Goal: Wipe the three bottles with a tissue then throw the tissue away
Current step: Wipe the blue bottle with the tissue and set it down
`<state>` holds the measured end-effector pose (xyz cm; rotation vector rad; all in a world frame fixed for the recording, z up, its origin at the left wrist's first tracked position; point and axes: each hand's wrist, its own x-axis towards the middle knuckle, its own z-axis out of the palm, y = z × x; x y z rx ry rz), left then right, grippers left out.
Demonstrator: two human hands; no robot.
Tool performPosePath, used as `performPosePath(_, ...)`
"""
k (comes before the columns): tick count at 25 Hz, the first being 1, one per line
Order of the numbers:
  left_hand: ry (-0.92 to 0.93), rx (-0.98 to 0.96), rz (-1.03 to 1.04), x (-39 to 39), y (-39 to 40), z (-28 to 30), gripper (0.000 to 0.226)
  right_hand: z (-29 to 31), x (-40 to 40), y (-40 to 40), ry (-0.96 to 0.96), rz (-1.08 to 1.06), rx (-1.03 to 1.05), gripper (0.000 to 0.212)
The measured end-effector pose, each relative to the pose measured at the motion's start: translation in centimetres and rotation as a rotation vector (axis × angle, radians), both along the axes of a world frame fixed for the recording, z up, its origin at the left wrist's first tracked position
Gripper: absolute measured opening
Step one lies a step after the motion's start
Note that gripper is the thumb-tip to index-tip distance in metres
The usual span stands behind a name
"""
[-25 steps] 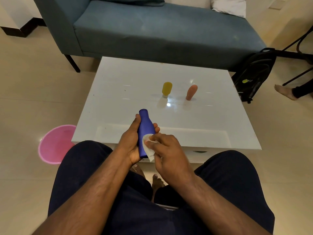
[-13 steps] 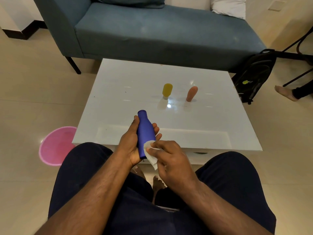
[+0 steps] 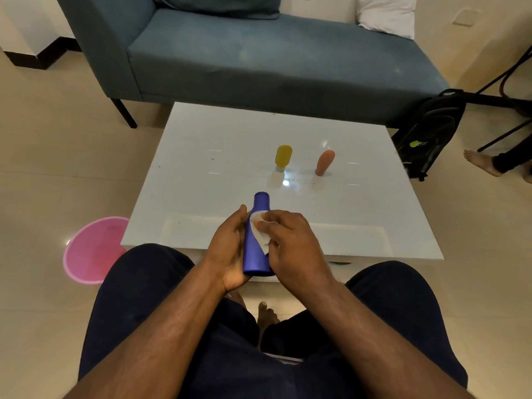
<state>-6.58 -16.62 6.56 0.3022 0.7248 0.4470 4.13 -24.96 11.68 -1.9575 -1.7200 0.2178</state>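
currently the first of the three wiping steps appears to be in hand. the blue bottle point(image 3: 257, 243) is held tilted above the near edge of the white table point(image 3: 201, 156), its neck pointing away from the person, and is gripped around its body by the left hand point(image 3: 229, 251), whose fingers and thumb are curled round it. the tissue point(image 3: 260, 234) is pinched under the fingers of the right hand point(image 3: 290, 243) and is pressed against the upper body of the bottle, just below the neck.

the yellow bottle point(image 3: 283, 157) and the orange bottle point(image 3: 324, 162) are seen standing near each other toward the middle of the table, well apart from the hands, and both are judged to be not yet wiped. a pink bin point(image 3: 92, 250) is seen on the floor beside the table's left corner, and is taken to be where the tissue is to be thrown.

for the next move, the tissue is best drawn along the rest of the blue surface while the bottle is turned in the left hand; after that the bottle is to be set down upright, and one of the standing bottles is to be reached for without the other being knocked over.
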Motion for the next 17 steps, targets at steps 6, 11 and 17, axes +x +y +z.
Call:
performPosePath(6, -0.028, 0.014, 0.014, -0.2, 0.5, 0.4, 0.072, 0.1, -1.5, -2.1, -0.046, 0.174, 0.067, 0.032)
performPosePath(11, 0.017, 0.041, -0.007, 0.0, -0.2, 0.6, 0.073, 1.0, -0.5, 1.2, -0.02, 0.008, 0.031, 0.025)
performPosePath(17, -0.009, 0.052, -0.035, -0.3, -0.2, 0.9, 0.074, 0.2, -0.9, 0.0, 0.059, 0.167, 0.138, 0.026)
